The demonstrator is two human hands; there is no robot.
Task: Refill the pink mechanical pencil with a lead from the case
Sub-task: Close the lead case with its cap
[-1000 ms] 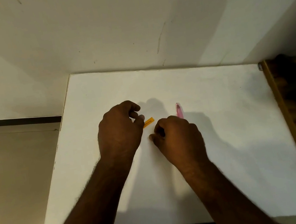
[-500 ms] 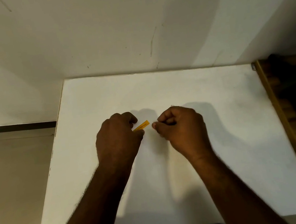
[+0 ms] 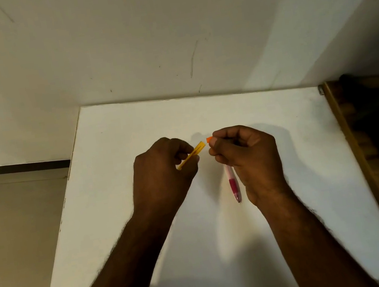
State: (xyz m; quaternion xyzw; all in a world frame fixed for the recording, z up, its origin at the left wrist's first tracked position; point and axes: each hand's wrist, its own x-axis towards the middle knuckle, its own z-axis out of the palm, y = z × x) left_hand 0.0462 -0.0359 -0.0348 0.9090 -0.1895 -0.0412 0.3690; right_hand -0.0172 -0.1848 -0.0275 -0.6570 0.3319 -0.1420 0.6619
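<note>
Two bare hands worked above the middle of a smooth white table (image 3: 123, 202). The left hand (image 3: 164, 179) pinched a slim, flat yellow plastic lead case (image 3: 191, 155), more of it showing than half a second earlier. The right hand (image 3: 247, 157), fisted, now gripped a small orange cap (image 3: 209, 139) at its fingertips, and the pink mechanical pencil (image 3: 233, 183), hidden before, pointed toward the near edge beneath it.
</note>
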